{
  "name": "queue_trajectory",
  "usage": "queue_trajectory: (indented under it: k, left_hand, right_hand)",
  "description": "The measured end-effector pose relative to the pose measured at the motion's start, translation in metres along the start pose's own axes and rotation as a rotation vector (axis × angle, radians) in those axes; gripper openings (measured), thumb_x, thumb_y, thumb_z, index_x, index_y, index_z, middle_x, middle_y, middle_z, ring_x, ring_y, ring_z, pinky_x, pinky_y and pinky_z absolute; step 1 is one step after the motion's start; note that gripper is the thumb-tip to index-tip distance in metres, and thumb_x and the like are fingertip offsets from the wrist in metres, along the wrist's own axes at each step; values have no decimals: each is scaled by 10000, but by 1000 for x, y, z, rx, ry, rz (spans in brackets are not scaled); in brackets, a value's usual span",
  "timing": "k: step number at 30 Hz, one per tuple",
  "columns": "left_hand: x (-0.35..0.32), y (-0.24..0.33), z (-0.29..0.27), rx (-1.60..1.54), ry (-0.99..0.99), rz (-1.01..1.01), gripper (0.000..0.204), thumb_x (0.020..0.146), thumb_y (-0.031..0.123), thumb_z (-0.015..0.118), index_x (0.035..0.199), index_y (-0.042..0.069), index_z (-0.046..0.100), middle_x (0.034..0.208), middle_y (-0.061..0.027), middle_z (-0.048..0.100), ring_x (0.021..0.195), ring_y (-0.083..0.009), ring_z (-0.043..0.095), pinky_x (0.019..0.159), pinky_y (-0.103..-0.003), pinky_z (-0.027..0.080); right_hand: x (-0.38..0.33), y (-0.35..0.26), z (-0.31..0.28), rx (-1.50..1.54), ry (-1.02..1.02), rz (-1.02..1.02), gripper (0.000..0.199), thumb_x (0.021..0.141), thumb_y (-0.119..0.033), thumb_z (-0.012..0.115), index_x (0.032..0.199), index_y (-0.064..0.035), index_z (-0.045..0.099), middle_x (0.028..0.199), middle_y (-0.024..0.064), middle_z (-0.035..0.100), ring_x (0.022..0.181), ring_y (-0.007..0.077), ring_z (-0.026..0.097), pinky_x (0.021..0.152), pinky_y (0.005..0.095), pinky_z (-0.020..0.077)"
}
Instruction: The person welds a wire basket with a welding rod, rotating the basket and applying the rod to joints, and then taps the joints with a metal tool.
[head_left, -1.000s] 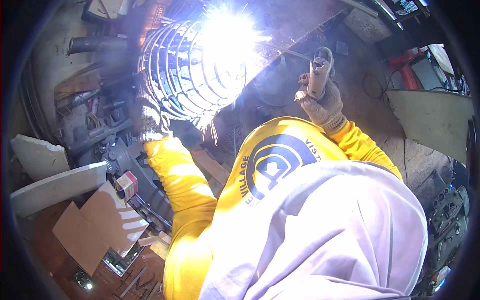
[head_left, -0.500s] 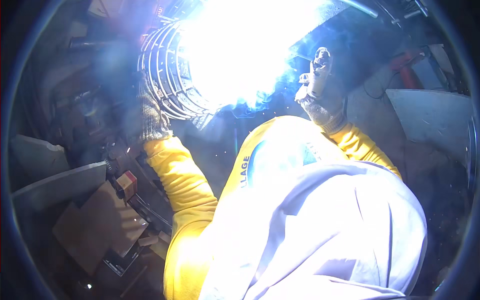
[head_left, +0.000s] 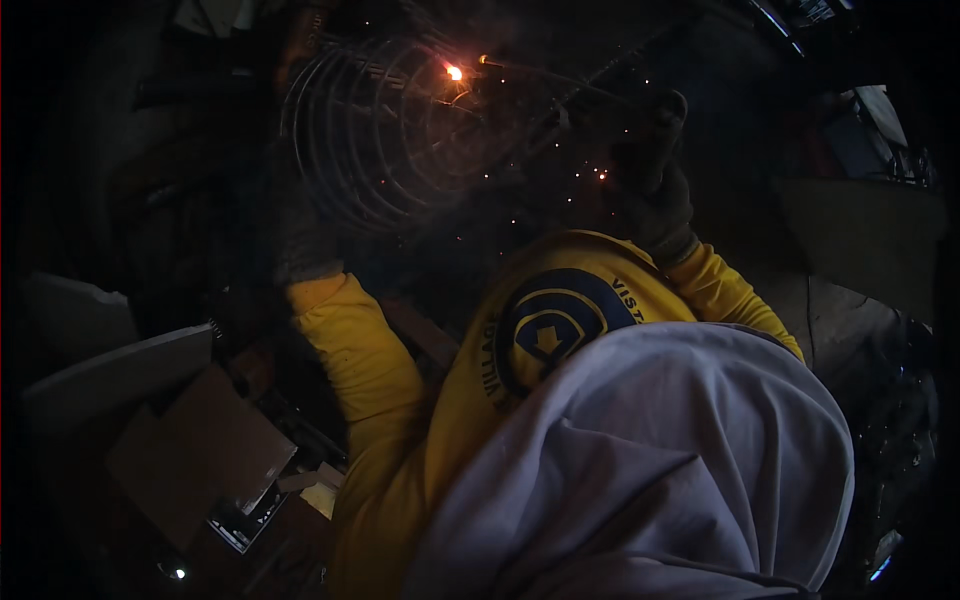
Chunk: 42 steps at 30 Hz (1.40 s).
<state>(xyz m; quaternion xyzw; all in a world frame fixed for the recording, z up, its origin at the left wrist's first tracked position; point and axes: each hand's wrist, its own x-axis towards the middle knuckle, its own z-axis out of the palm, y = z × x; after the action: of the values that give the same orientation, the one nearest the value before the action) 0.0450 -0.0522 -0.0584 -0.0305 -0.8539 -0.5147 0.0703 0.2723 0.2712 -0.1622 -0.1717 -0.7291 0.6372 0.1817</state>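
Dimly, one round wire cage (head_left: 375, 150) shows between one left hand (head_left: 305, 250), by its lower left edge, and one right hand (head_left: 660, 205). One orange glow (head_left: 455, 73) burns near its upper right edge. The right hand closes around one electrode holder (head_left: 664, 125); its single rod (head_left: 500, 65) ends just beside the glow. I can't tell the left's grip.

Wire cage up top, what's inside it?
An orange glowing spot shows at the upper right of the wire cage, inside or on the wires, I can't tell which. Its near side and darkness hide the rest.
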Motion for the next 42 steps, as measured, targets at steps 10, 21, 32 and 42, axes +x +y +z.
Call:
queue_trajectory:
  k: [10,21,32,42]
  left_hand:
    - [2,15,-1,-48,64,-186,526,960,412,589,1265,-15,598,1233,-137,637,1079,-243,617,939,-326,468]
    - [-16,44,7,-97,181,-356,664,918,502,614,1311,-29,544,1278,-167,610,1094,-290,620,933,-364,494]
    - [-24,51,7,-136,234,-344,654,908,495,626,1309,-15,541,1266,-178,608,1075,-263,615,928,-349,477]
    - [-28,61,11,-95,243,-252,623,905,461,650,1267,-37,559,1193,-178,635,1026,-254,634,887,-344,500]
  right_hand:
    - [0,10,0,62,-64,85,453,766,-188,779,1141,4,613,933,101,700,835,186,685,781,311,529]
    - [-4,7,-4,26,-147,88,458,801,-111,750,1209,-3,571,886,53,673,792,141,660,753,288,530]
    - [-1,8,-4,84,-154,98,463,797,-110,739,1215,-5,570,889,53,673,790,145,657,758,292,526]
    - [2,6,-2,53,-150,87,449,797,-111,745,1203,-10,583,904,47,676,804,145,657,767,290,522]
